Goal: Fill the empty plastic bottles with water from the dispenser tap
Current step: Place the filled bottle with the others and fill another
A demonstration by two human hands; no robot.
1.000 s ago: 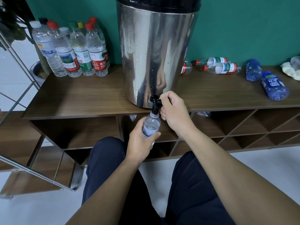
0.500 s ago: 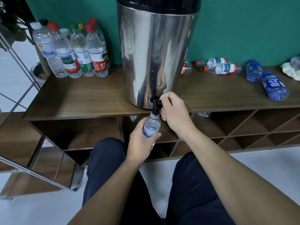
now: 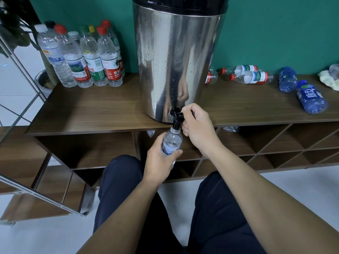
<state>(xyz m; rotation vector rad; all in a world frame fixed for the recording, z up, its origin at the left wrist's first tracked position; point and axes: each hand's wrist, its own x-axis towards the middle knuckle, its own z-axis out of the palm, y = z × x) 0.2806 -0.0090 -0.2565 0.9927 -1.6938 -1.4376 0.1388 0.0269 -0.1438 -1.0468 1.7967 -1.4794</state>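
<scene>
Left hand (image 3: 159, 162): my fingers wrapped round a clear bottle (image 3: 171, 143), blue-banded label unreadable, mouth directly under the tap (image 3: 177, 118).
Right hand (image 3: 199, 127): curled round the tap's black lever.
Dispenser (image 3: 178, 59): steel drum on the wooden shelf (image 3: 91, 110).
Far left: upright capped bottles (image 3: 82, 57), one red label reading "农夫".
Right: blue bottle (image 3: 311, 97) lying down, white Chinese lettering.

head view — worn high, faces forward-down | close over hands (image 3: 183, 136) — single view
</scene>
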